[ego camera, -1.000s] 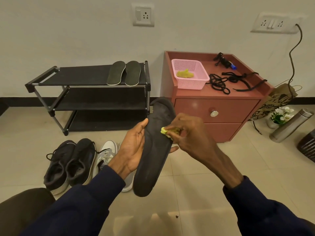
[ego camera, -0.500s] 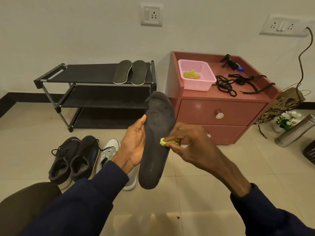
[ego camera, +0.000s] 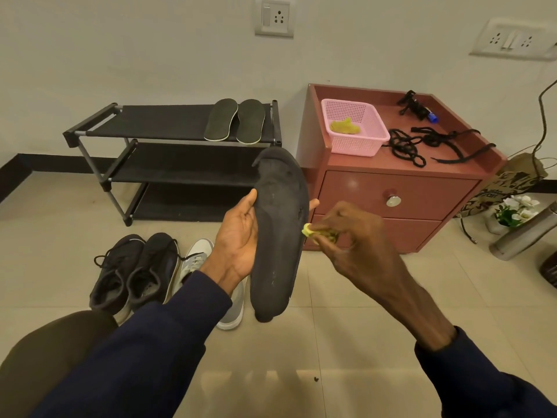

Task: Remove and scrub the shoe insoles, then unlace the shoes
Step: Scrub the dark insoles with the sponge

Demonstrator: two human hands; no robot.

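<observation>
The dark insole point(ego camera: 278, 230) hangs nearly upright in the air, its long axis running from the wider end at the top down to the narrow end above the floor point(ego camera: 361, 312), the top leaning slightly right. The left hand point(ego camera: 238, 233) grips it from behind at mid-length, thumb on the left edge and a fingertip showing past the right edge. The right hand point(ego camera: 355, 245) lies just to the insole's right, fingers bunched in a pinch on a yellow-green scrub pad point(ego camera: 310, 230) that meets the right edge at about mid-length. From there, I judge, the next stroke runs leftward across the face or along that axis. Below, on pale tile, stand 2 black shoes point(ego camera: 132, 267) with laces in and 1 grey shoe point(ego camera: 196, 260). 2 more insoles point(ego camera: 235, 120) lie on the shoe rack point(ego camera: 150, 122) — loose black laces point(ego camera: 407, 146) and a pink basket point(ego camera: 355, 140) sit on the red cabinet point(ego camera: 391, 188).
</observation>
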